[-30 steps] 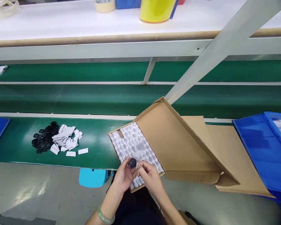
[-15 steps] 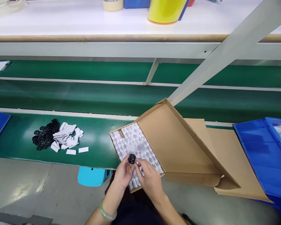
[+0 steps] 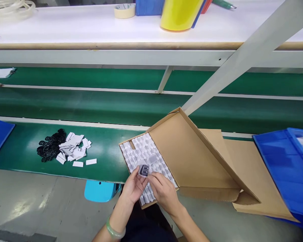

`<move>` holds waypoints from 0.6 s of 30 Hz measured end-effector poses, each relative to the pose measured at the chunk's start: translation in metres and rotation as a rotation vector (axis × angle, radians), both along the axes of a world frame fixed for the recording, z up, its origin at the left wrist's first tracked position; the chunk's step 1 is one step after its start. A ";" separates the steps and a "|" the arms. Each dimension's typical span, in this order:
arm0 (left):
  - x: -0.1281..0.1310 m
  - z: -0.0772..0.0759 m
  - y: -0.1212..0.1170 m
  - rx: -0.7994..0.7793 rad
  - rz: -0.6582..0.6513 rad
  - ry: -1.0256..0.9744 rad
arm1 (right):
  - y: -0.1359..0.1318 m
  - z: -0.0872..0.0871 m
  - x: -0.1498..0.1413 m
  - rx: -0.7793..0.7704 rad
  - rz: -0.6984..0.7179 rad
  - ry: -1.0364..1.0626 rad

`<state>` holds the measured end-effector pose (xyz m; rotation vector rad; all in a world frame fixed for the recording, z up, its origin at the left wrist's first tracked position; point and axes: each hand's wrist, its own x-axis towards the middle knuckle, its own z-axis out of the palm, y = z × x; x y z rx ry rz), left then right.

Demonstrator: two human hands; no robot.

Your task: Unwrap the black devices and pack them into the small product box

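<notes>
A small black plug adapter (image 3: 143, 170) with prongs faces up between my hands, apparently inside a clear plastic pouch. My left hand (image 3: 134, 186) holds it at its left side, thumb and fingers closed around its edge. My right hand (image 3: 164, 191) pinches at its right edge; what exactly those fingertips grip is too small to make out. Below both hands is a shallow cardboard box (image 3: 146, 205), its lid folded back, filled with rows of white-wrapped pieces (image 3: 143, 144). On those rows lies a loose translucent pouch (image 3: 153, 158).
On the green belt (image 3: 111, 148) lie a pile of black coiled cables (image 3: 52, 144) and scattered white cards (image 3: 75, 148). The open lid (image 3: 192, 154) and flat cardboard (image 3: 252, 178) extend right toward a blue bin (image 3: 275, 168). A slanted white post (image 3: 224, 70) stands behind.
The adapter has turned slightly and now shows a greyer, glossier face, with plastic around it. My right fingers have shifted slightly down and right. The view has tilted up a little.
</notes>
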<state>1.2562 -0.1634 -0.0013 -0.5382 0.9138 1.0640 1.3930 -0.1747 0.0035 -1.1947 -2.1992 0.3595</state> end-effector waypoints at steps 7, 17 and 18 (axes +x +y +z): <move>0.001 0.001 -0.004 0.101 -0.022 -0.108 | -0.005 0.015 0.006 0.047 0.027 0.182; -0.025 -0.008 0.008 0.677 -0.223 0.008 | 0.004 0.049 0.019 -0.033 0.149 0.302; -0.030 -0.004 0.013 0.803 -0.276 0.054 | 0.005 0.054 0.020 -0.059 0.146 0.345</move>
